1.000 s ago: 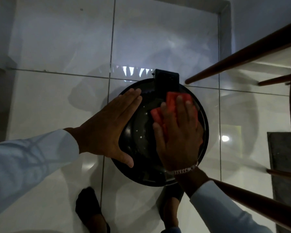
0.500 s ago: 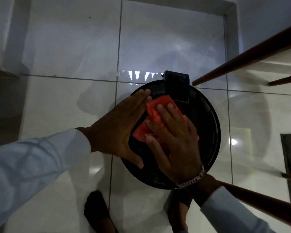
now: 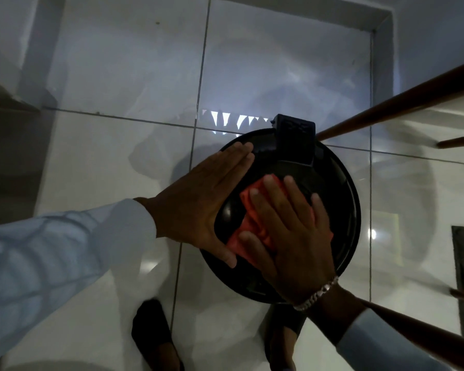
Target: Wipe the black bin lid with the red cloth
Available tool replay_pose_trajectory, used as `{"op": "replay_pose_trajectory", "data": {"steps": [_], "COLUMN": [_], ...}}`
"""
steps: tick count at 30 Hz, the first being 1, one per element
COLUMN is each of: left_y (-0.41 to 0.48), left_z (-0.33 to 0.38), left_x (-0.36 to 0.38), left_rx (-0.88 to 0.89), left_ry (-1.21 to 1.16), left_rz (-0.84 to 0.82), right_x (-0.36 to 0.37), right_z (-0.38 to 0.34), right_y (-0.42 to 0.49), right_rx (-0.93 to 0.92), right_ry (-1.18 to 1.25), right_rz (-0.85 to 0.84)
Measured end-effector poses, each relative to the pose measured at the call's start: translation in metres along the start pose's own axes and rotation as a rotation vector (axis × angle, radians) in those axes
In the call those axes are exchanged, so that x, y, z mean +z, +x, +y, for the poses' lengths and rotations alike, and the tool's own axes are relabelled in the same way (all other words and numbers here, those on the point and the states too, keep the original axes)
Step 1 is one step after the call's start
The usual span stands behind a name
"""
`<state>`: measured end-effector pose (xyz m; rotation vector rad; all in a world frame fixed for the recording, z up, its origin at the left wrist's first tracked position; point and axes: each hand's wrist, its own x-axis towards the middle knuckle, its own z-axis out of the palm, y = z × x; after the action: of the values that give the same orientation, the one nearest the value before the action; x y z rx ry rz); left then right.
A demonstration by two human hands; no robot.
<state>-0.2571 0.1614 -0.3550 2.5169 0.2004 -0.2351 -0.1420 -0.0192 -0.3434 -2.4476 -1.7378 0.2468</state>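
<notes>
Two hands lie on the black bin lid [image 3: 340,210], a round glossy disc seen from straight above on the white tiled floor [image 3: 105,162]. The lid is shut over the bin, so nothing of what the bin holds can be seen. A black boxy hinge block [image 3: 295,140] stands at the lid's 12 o'clock edge.

Left hand [image 3: 198,207] lies flat with its fingers together and stretched out, covering the lid's rim from about 8 to 11 o'clock; it grips nothing, only presses down, with its thumb pointing toward 6 o'clock. Right hand [image 3: 292,242] lies palm down with its fingers spread apart, pinning the red cloth [image 3: 248,226] against the lid just left of the lid's centre. The cloth is bunched, and shows between the fingers and past the fingertips toward 9 and 11 o'clock, touching the left thumb's side. A metal bracelet [image 3: 316,293] circles the right wrist. Both sleeves are pale blue.

Dark wooden chair legs [image 3: 397,108] cross at 2 o'clock and 4 o'clock of the lid. Two dark shoes [image 3: 153,338] stand at 6 o'clock.
</notes>
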Motion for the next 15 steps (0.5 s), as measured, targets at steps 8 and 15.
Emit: {"op": "replay_pose_trajectory", "data": {"steps": [8, 15], "left_y": [0.0, 0.002], "left_z": [-0.002, -0.002], "left_x": [0.001, 0.002], "left_rx": [0.024, 0.028], "left_ry": [0.002, -0.024], "left_rz": [0.008, 0.018], "right_x": [0.003, 0.005], "right_z": [-0.002, -0.021], "right_y": [-0.01, 0.007], "right_rx": [-0.17, 0.027], "right_ry": [0.013, 0.09], "right_rz": [-0.018, 0.079]}}
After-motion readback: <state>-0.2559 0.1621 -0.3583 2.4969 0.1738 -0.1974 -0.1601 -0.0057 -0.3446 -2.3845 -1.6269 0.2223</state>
